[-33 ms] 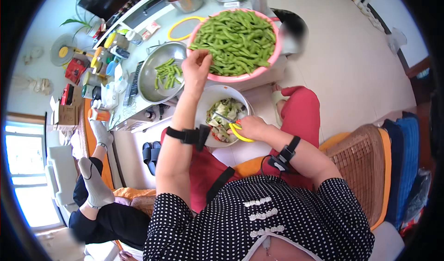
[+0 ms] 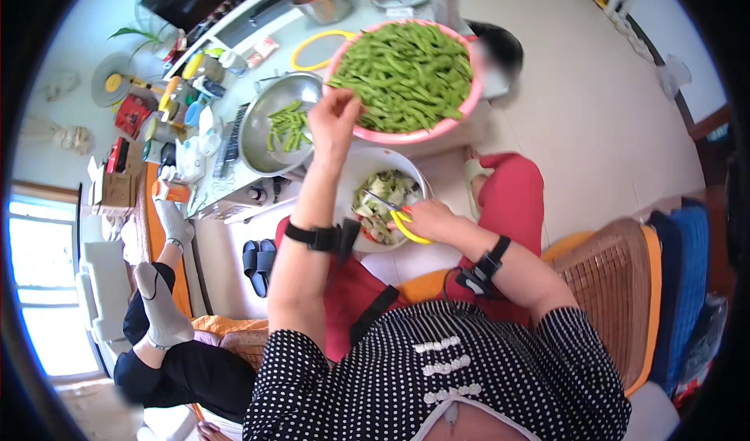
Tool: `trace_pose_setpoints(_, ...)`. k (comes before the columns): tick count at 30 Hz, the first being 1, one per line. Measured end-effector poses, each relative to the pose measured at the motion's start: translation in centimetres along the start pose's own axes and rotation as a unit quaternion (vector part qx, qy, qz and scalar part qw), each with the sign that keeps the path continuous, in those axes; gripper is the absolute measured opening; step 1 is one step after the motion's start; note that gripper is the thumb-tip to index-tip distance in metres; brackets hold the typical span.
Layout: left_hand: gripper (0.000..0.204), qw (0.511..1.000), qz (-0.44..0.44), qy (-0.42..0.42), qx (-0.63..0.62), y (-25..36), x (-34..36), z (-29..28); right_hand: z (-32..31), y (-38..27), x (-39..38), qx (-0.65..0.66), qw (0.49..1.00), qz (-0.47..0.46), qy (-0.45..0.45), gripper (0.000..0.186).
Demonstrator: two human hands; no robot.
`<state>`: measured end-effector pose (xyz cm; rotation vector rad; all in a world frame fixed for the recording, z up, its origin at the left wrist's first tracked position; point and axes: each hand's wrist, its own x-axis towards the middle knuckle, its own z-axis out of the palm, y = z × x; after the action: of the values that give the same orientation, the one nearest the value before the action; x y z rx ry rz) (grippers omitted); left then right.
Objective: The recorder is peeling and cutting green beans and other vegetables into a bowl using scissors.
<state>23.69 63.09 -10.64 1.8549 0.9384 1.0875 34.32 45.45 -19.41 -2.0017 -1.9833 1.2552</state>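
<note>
A wide pink basin [image 2: 418, 137] heaped with green soybean pods [image 2: 406, 74] sits on the table in front of me. My left hand [image 2: 334, 119] is at its near left rim, thumb and fingers pinched together against the pods. Whatever the fingertips hold, if anything, is hidden. In my right hand [image 2: 430, 221] is a pair of scissors [image 2: 401, 224] with yellow and red handles, blades pointing left over a white bucket [image 2: 353, 167]. Vegetable scraps [image 2: 383, 195] lie inside the bucket. Left of my left hand, a steel bowl [image 2: 262, 148] contains several pods [image 2: 289, 124].
A yellow-rimmed sieve [image 2: 312, 50] and a steel pot [image 2: 322, 0] stand behind the bowl. Jars and packets crowd the table's left part. Another person's feet in grey socks [image 2: 166, 308] extend at the left, near dark slippers [image 2: 258, 265]. A woven seat back [image 2: 609, 285] is at my right.
</note>
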Motion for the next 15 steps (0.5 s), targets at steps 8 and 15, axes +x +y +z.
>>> trace_pose_setpoints(8, 0.014, 0.881, -0.242, 0.143, -0.38, -1.1, -9.4, -4.8, 0.9, -0.4, 0.0, 0.412, 0.894, -0.158, -0.08, 0.047)
trace_pose_setpoints(15, 0.013, 0.845, -0.322, 0.163, -0.395, -3.3, -15.3, -3.1, 1.3, -1.0, 0.6, 0.4, 0.891, -0.142, -0.16, 0.053)
